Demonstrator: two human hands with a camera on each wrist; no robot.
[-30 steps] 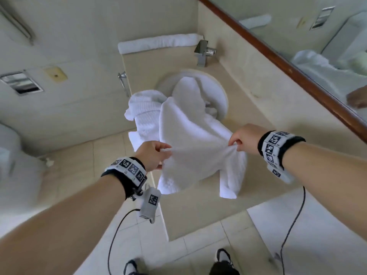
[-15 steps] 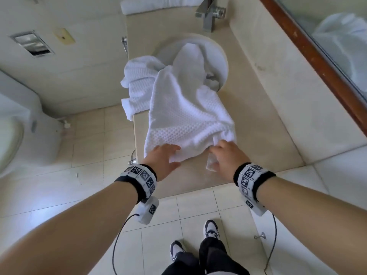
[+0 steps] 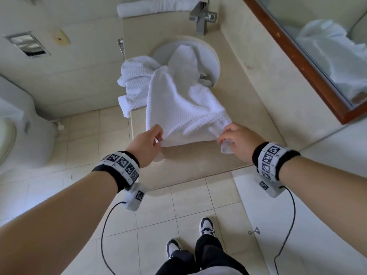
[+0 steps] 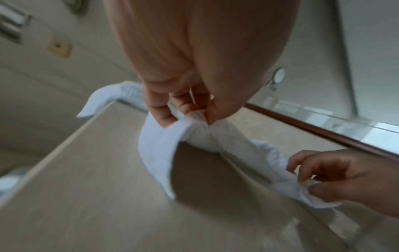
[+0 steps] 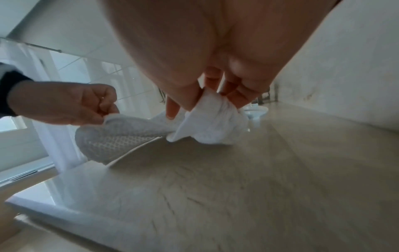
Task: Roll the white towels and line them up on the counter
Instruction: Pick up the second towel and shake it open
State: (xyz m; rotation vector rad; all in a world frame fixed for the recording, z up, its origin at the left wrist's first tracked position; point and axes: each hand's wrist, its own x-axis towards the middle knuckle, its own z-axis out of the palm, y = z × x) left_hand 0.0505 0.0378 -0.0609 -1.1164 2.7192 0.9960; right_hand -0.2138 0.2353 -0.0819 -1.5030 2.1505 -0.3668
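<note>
A white waffle-weave towel [image 3: 178,108] lies stretched over the beige counter [image 3: 190,161], its far end trailing into the sink [image 3: 213,60]. My left hand [image 3: 156,138] pinches its near left corner [image 4: 190,119]. My right hand [image 3: 225,135] pinches the near right corner [image 5: 207,109]. Both corners are lifted a little above the counter. A second crumpled white towel [image 3: 135,84] hangs over the counter's left edge beside the sink. One rolled white towel [image 3: 155,7] lies at the far end of the counter.
A chrome tap [image 3: 201,19] stands behind the sink. A wood-framed mirror [image 3: 294,56] runs along the right wall. A toilet [image 3: 21,132] stands at the left. Wrist-camera cables [image 3: 105,225] hang over the tiled floor.
Both hands have drawn the towel's near edge toward me and spread apart, flattening it on the counter. The hands were close together half a second ago.
</note>
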